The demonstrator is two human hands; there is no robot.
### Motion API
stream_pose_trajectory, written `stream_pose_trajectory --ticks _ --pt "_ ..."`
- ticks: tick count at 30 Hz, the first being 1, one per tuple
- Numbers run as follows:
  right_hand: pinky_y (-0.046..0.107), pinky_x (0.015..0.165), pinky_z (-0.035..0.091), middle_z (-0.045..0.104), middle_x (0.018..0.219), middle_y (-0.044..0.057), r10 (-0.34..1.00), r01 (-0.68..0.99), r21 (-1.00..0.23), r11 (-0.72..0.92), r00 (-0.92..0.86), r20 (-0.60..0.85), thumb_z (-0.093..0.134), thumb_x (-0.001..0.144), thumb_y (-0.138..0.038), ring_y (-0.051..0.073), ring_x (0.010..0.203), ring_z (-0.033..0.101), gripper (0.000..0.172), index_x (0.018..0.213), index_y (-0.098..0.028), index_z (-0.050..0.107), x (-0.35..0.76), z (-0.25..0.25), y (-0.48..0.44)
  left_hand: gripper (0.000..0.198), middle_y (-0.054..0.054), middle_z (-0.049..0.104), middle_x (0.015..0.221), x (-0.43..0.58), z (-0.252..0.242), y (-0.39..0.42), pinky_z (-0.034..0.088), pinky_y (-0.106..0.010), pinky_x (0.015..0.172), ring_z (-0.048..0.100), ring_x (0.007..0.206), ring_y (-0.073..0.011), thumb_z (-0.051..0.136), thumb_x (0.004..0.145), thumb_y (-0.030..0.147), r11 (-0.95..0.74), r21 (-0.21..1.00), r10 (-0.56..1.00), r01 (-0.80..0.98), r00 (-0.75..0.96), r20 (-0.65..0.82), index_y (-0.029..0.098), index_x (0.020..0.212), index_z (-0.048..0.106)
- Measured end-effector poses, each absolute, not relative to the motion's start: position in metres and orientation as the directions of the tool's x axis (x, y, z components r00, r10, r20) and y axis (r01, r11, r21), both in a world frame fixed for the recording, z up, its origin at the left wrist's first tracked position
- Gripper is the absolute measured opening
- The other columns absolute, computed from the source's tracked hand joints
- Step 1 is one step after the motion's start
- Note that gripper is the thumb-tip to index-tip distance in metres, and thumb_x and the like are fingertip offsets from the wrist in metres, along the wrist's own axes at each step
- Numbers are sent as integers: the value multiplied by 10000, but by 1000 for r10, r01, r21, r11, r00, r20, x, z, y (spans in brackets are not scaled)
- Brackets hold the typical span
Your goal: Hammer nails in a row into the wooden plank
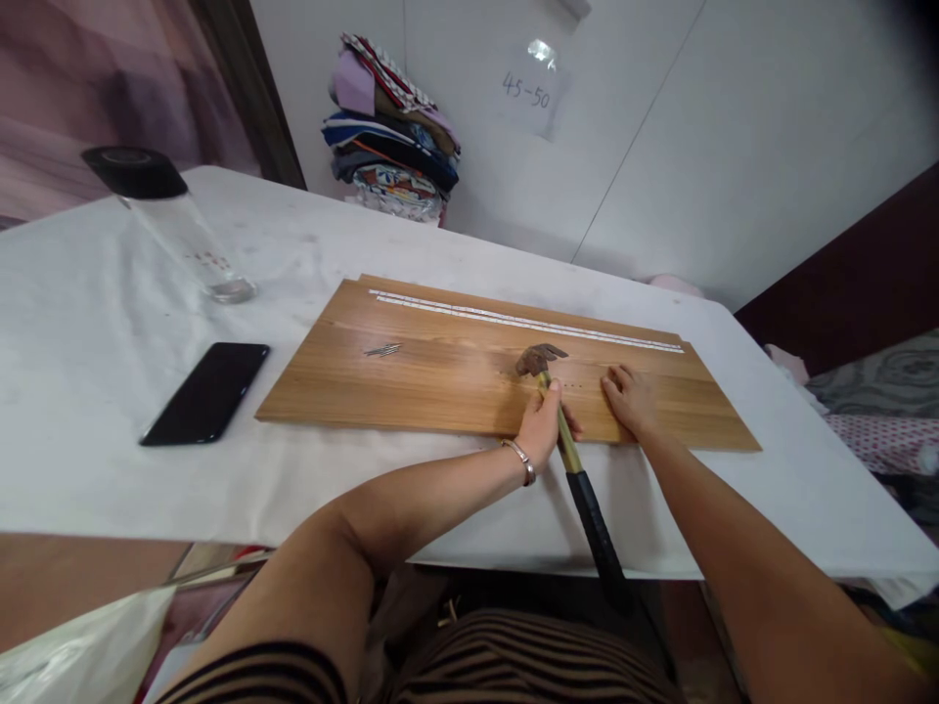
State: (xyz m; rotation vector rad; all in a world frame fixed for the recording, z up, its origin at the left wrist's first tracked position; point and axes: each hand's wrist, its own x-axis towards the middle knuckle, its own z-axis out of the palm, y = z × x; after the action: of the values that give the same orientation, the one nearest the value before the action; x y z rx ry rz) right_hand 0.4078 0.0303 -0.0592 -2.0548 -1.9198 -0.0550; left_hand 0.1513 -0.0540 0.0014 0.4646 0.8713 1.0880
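Note:
My left hand, with a bracelet at its wrist, is wrapped round the upper handle of a claw hammer. The rusty hammer head is over the middle of a wooden board, and the black grip points down past the table's front edge. My right hand rests on the board right of the hammer, fingers curled; whether it holds anything is hidden. Small dark dots in a row show on the board between the hands. Several nails lie on the board's left part.
Two white measuring strips run along the board's back. A black phone and a clear bottle with a black lid are on the white-covered table at left. Folded cloths are stacked by the wall.

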Motion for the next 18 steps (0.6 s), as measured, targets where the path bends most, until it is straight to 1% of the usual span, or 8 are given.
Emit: stream_pose_trajectory --ticks 6,12,18 --pt "574 1172 473 678 1472 181 959 973 -227 -36 98 267 440 1016 -470 362 1377 602 492 1318 -207 724 408 -62 31 493 67 574 560 152 -1 -54 500 -213 475 647 482 -129 659 964 690 423 726 904 -543 199 -378 231 843 525" --pt "595 1175 466 665 1491 202 964 972 -232 -47 105 245 440 1014 -463 387 1394 590 511 1327 -175 722 407 -59 30 511 58 567 549 153 -3 -53 497 -219 471 624 469 -125 651 974 682 418 732 907 -538 198 -373 233 785 498" --pt "559 1182 465 682 1474 171 958 972 -231 -38 101 268 450 1014 -455 357 1377 604 472 1305 -212 732 407 -61 30 482 70 569 567 152 -4 -52 524 -222 506 655 516 -134 680 956 678 424 723 902 -545 181 -393 237 848 519"
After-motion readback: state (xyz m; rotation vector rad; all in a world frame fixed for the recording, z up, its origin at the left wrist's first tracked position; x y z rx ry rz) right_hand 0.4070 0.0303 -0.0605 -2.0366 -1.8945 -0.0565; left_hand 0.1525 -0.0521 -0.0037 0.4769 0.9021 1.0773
